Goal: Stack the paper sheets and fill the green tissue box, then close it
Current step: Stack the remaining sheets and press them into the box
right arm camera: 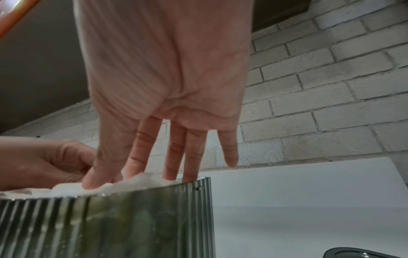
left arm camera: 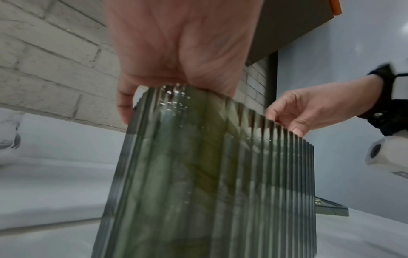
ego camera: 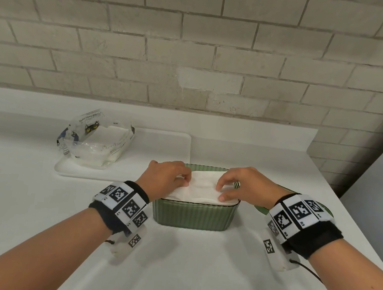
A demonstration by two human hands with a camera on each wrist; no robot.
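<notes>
While the ribbed green tissue box (ego camera: 193, 214) stands open on the white counter (ego camera: 21, 190), a stack of white paper sheets (ego camera: 200, 189) fills it to the rim. The left hand (ego camera: 166, 178) rests on the stack's left end with fingers curled down onto the paper; the right hand (ego camera: 241, 185) presses its extended fingers (right arm camera: 141, 150) into the right end. The green lid (ego camera: 323, 208) lies just right of the box. An opened plastic tissue pack (ego camera: 94, 137) sits on a white tray (ego camera: 158, 165) behind.
</notes>
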